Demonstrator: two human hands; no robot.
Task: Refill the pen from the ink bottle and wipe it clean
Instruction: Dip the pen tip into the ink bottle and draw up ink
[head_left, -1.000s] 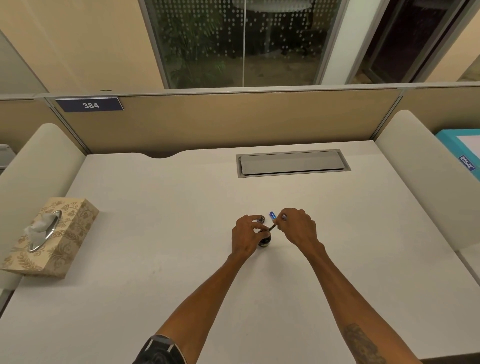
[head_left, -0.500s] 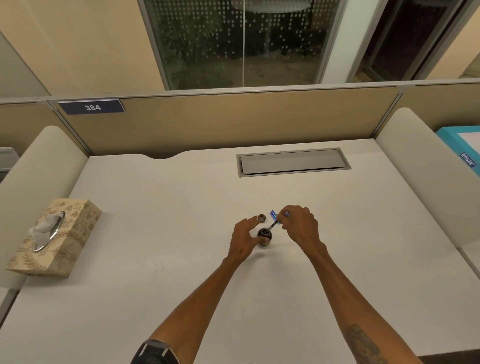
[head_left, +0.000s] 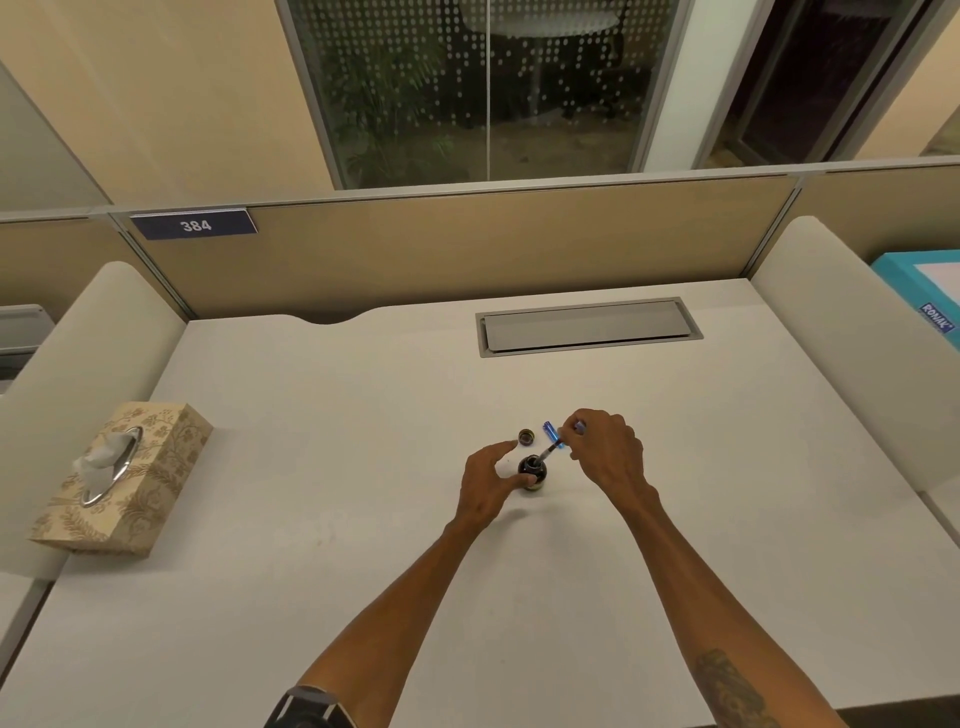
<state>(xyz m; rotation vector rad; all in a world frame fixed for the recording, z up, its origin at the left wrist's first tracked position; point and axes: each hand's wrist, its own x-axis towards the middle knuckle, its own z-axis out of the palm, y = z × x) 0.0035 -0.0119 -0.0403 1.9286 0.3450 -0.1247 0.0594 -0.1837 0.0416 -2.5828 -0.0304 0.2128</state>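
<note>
Dark ink bottle (head_left: 532, 469) far from desk (head_left: 311, 545) edges

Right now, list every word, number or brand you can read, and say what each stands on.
"384": white digits on the blue plate fixed to the partition.
"RONAK": label on the teal box at the right edge.
Ink bottle: any label is too small to read.
Tissue box: pattern only, no text.
</note>
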